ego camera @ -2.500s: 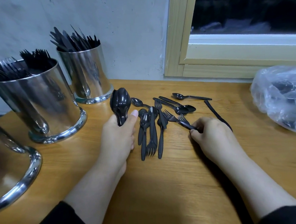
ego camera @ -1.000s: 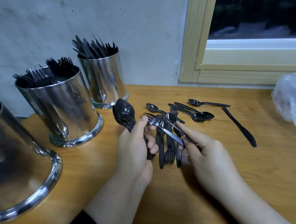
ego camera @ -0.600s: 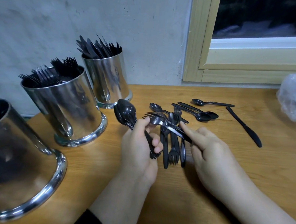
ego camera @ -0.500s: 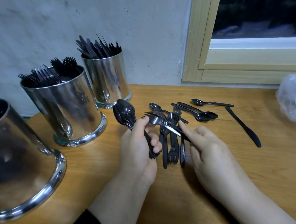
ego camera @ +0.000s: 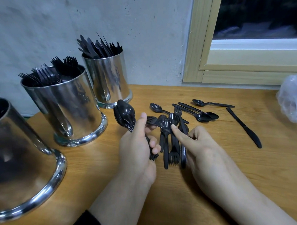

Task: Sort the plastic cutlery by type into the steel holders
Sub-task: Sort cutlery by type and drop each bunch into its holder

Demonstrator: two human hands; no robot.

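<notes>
Between the hands [ego camera: 166,146], loose cutlery [ego camera: 171,146] lies scattered.

Single wide-angle view from my head, facing forward and down, close over the wooden table [ego camera: 253,166] and my left hand [ego camera: 136,148] and right hand [ego camera: 199,147], with steel holders [ego camera: 64,107] left and window frame [ego camera: 229,68] upper right.

Eatery counter; bulk cutlery holders [ego camera: 64,107]
</notes>
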